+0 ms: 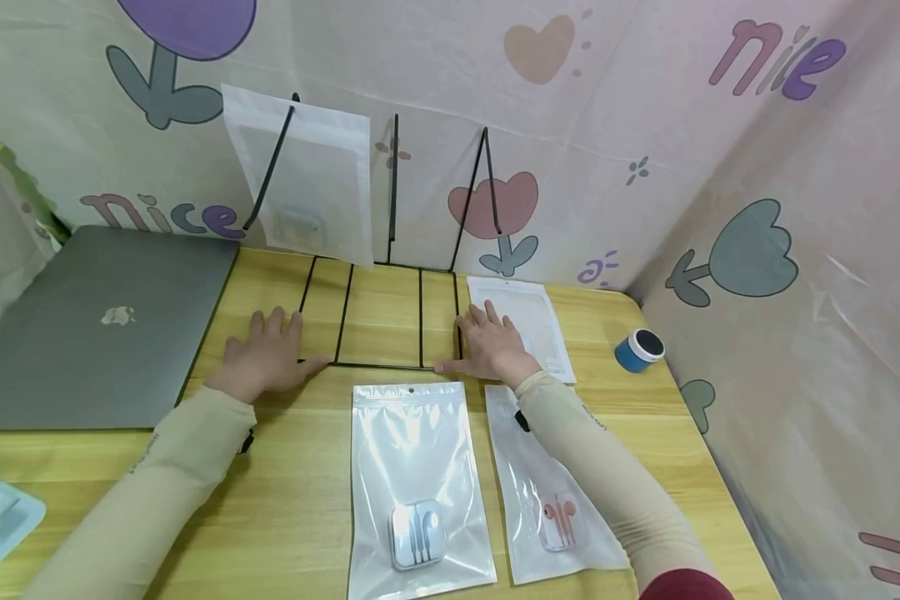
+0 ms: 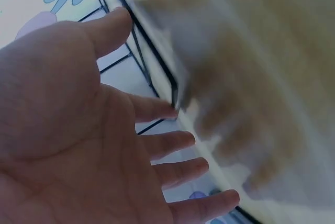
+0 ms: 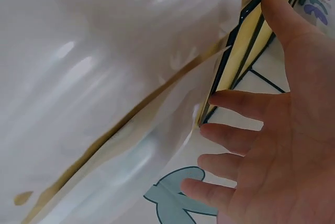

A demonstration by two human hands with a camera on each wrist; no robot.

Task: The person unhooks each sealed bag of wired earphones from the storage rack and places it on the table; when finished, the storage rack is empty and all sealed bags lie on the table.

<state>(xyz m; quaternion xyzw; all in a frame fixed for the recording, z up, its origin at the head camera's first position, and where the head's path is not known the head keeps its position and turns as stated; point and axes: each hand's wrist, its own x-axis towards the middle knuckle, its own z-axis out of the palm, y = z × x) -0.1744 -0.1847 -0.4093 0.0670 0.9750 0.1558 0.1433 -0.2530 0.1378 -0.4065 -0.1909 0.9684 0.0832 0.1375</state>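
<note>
A black wire display rack [image 1: 382,366] stands against the back wall, its base flat on the wooden table. My left hand [image 1: 264,354] lies at the left end of the base, fingers spread, thumb reaching along the front wire. At the right end, my right hand [image 1: 491,343] rests with fingers straight, thumb at the front corner. In the wrist views, the left fingertips [image 2: 183,139] and right fingertips [image 3: 212,127] meet or lie close to the wires. A white zip bag [image 1: 322,179] with a small case inside hangs from the rack's left hook.
In front lie a bag with white earphones [image 1: 412,450] and one with pink earphones [image 1: 525,492]. Another white bag [image 1: 547,325] lies beside the right hand. A grey laptop [image 1: 112,333] sits left, a blue jar [image 1: 633,357] right, a light-blue tray [image 1: 15,533] front left.
</note>
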